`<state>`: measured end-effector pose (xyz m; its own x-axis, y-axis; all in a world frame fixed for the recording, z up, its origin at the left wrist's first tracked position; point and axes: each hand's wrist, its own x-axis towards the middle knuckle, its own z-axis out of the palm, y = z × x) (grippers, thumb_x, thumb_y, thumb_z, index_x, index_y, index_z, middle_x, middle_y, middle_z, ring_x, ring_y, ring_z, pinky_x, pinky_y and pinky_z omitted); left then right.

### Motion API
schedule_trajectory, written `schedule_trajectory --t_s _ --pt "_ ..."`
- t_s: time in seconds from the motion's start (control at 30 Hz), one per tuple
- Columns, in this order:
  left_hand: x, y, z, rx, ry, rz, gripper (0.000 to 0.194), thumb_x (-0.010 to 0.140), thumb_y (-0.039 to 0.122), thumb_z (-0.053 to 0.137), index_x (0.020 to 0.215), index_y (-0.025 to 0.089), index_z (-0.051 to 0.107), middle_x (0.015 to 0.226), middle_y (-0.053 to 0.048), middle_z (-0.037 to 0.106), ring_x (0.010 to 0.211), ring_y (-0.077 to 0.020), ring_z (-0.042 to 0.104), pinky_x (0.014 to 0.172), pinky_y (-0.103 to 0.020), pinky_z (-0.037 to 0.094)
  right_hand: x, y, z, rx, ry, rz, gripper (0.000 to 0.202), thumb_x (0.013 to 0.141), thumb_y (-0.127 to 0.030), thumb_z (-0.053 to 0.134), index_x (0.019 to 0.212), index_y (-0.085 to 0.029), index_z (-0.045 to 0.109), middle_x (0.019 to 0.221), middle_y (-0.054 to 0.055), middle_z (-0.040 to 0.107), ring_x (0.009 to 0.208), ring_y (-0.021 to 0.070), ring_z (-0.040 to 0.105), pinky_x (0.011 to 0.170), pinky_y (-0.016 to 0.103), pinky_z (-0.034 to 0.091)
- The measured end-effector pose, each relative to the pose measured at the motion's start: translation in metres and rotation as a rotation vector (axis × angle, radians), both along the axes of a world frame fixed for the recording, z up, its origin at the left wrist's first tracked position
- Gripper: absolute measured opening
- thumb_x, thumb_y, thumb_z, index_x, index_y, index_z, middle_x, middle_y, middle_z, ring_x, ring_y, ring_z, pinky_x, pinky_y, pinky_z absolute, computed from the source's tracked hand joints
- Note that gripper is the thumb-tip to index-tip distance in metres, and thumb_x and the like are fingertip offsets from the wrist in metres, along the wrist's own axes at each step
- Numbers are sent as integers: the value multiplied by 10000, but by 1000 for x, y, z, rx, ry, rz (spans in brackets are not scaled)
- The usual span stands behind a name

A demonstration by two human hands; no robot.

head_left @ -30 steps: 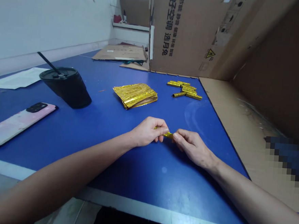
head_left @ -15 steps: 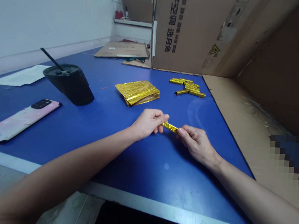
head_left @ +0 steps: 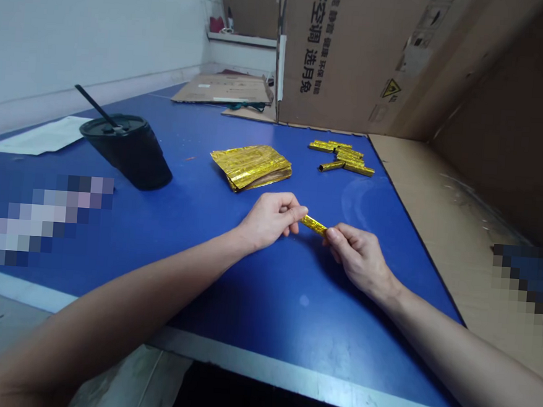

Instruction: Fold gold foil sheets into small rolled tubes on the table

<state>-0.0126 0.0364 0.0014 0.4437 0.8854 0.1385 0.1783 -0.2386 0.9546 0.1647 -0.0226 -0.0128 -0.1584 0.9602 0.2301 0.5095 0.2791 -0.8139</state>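
A narrow gold strip (head_left: 314, 224) is pinched over the counter (head_left: 256, 295), its ten-o'clock end by the left hand (head_left: 274, 218), its four-o'clock end by the right hand (head_left: 357, 254), the gap bridged lengthwise.

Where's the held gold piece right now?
In the head view, the gold piece is just right of centre, held between the left hand and right hand, nearer the camera than the gold sheets.

Fingers (head_left: 295, 214) pinch a gold roll (head_left: 314, 224); sheets (head_left: 252, 166) lie beyond.
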Motion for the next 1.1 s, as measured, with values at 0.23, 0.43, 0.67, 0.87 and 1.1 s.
schedule_trajectory --t_s 0.23,0.43,0.67,0.87,1.1 --pt "-1 -2 1 -13 95 -108 229 774 293 512 603 150 459 448 49 489 375 -37 388 393 -150 296 -2 -2 8 -156 65 124 412 847 -479 374 591 -166 450 510 -51 369 456 68 321 432 221 269" --pt "6 -15 1 -10 155 -262 209 772 268 491 606 142 486 476 51 492 401 -39 411 403 -149 314 -8 -6 11 -375 89 290 385 828 -501 396 710 -154 515 476 -62 397 397 60 330 380 198 270" --pt "-5 4 5 27 82 -33 200 753 264 524 606 141 469 439 49 493 362 -34 377 382 -150 279 -6 -3 14 -352 -31 189 418 846 -489 338 638 -167 505 436 -49 421 378 66 325 390 203 265" --pt "-6 8 4 -33 68 -76 192 751 273 550 634 137 485 463 42 515 378 -38 412 405 -154 301 -4 -3 10 -14 -380 112 374 871 -404 305 608 -186 458 474 -37 396 424 88 351 463 231 271" --pt "-9 8 3 -191 117 -172 402 830 471 408 660 122 513 425 13 504 339 -54 395 382 -176 294 2 1 2 296 -883 -54 368 888 -358 286 635 -193 496 592 32 570 499 130 468 467 256 222"
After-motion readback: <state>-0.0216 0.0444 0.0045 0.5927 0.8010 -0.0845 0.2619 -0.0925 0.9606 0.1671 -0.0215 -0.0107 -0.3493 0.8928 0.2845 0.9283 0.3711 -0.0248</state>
